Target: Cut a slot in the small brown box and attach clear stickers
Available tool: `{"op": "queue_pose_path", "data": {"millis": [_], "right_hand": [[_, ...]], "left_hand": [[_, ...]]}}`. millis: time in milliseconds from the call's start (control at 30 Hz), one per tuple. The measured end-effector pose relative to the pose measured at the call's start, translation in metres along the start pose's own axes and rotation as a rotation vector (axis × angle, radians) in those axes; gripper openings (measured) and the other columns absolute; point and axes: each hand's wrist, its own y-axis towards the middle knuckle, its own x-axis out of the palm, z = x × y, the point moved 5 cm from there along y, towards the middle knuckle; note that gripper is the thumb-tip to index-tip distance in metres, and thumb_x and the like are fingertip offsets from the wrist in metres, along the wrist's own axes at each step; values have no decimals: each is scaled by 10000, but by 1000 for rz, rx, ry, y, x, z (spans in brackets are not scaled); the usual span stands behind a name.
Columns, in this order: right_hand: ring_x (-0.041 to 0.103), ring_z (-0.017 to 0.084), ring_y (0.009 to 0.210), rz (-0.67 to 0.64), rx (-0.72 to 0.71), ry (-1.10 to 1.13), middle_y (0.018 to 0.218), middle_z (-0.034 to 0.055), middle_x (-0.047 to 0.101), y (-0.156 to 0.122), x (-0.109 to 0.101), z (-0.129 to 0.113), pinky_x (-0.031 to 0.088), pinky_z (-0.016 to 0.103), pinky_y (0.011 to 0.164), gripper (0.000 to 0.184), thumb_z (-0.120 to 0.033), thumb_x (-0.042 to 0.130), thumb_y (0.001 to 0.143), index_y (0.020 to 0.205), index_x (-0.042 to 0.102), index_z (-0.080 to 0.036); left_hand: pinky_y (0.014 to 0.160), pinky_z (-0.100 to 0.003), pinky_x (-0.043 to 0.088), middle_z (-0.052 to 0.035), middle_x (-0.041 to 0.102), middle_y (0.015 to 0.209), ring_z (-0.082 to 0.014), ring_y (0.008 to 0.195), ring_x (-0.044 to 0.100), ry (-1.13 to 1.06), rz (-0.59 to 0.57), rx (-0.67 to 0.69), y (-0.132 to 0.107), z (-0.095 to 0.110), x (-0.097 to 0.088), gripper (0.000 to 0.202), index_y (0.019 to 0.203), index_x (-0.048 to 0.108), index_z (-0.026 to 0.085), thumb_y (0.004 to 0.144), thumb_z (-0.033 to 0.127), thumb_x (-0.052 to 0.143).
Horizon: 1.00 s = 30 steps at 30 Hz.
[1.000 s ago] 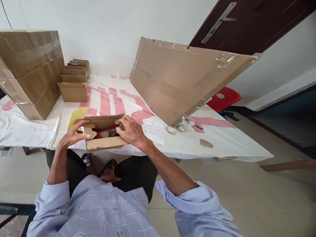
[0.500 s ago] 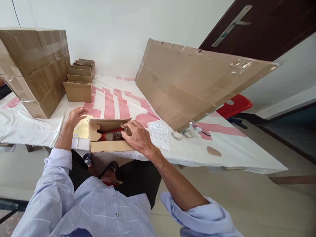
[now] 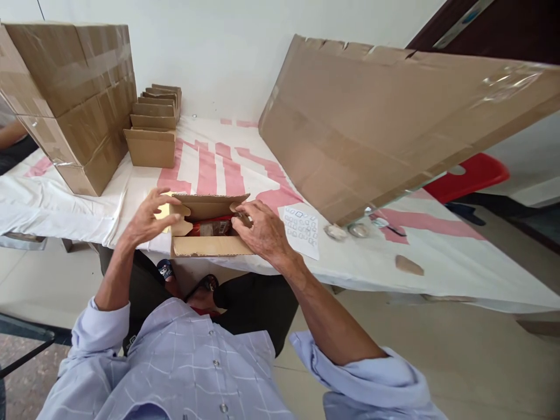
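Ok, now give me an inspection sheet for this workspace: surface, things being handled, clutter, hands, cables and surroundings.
Surface: table under a white cover with pink strips.
Things handled: open cardboard box near the front edge, something red inside, details unclear.
Clutter: printed sheet, two small round items, brown scrap.
Hands: left hand at the left flap, fingers spread, contact unclear; right hand on the box's right end.
Cables: thin dark line on the wall, possibly a cord.
Surroundings: stacked cartons, row of open boxes, large cardboard panel, red chair, another person's arm at left.
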Motion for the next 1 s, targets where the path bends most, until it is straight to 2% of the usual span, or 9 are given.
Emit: {"op": "queue_pose_path", "data": {"millis": [100, 200, 333, 433, 533, 700, 833, 900, 1000], "right_hand": [[754, 329, 1086, -1, 16, 83, 1200, 160, 789, 0, 0, 5, 640, 501, 959, 233, -288, 612, 952, 1100, 779, -218], [764, 290, 977, 5, 48, 196, 1204, 158, 783, 0, -2, 12, 662, 460, 859, 247, -325, 594, 970, 1099, 774, -215], [764, 287, 993, 34, 70, 301, 1198, 153, 796, 1, -8, 20, 662, 429, 802, 288, -377, 553, 1001, 1112, 768, -221], [767, 299, 1035, 67, 88, 312, 1207, 156, 816, 3, -12, 27, 655, 457, 885, 307, -345, 518, 983, 1118, 763, -218], [777, 303, 1056, 118, 105, 305, 1198, 148, 829, 3, -16, 34, 631, 486, 978, 348, -309, 481, 971, 1161, 757, -217], [779, 301, 1046, 132, 130, 273, 1141, 131, 827, -2, -18, 49, 618, 473, 970, 444, -230, 452, 941, 1283, 733, -213], [765, 291, 1076, 104, 101, 187, 1206, 141, 805, -6, -19, 52, 613, 457, 990, 463, -175, 451, 935, 1302, 731, -209], [748, 295, 1092, 82, 69, 103, 1216, 147, 789, -8, -20, 49, 611, 459, 1001, 445, -155, 464, 939, 1275, 749, -215], [692, 332, 1192, 71, 17, -51, 1286, 166, 756, -10, -26, 39, 601, 498, 1035, 394, -149, 516, 954, 1231, 785, -229]], "left_hand": [[1197, -568, 569, -141, 567, 1510, -377, 1409, 632, 183, -16, -36, -2, 1, 30, 476, 1295, 823, 268, 865, 467, 871], [1218, -568, 571, -117, 548, 1439, -365, 1328, 670, 301, -3, -97, -2, 3, 45, 586, 1373, 793, 292, 825, 463, 913], [1144, -567, 626, -105, 550, 1336, -343, 1182, 703, 399, -47, -182, 1, 9, 43, 642, 1367, 781, 296, 765, 454, 941], [1109, -550, 643, -102, 548, 1284, -324, 1096, 720, 436, -56, -205, 4, 14, 38, 520, 1254, 808, 270, 754, 367, 909], [1070, -528, 651, -92, 572, 1238, -306, 1042, 732, 428, -38, -173, 4, 16, 36, 394, 1154, 812, 260, 767, 316, 859], [1069, -513, 638, -88, 688, 1326, -327, 1217, 712, 276, 55, -39, -4, 12, 32, 426, 1230, 742, 272, 832, 401, 828], [948, -483, 654, -133, 711, 1409, -369, 1326, 689, 118, 122, -102, -13, -1, 31, 491, 1401, 648, 265, 968, 491, 703], [999, -494, 641, -148, 676, 1511, -385, 1424, 653, 4, 152, -80, -17, -5, 32, 534, 1488, 590, 272, 1021, 527, 640], [1215, -564, 536, -130, 606, 1643, -384, 1547, 572, -139, 234, 7, -24, -11, 29, 587, 1587, 519, 316, 1072, 592, 566]]}}
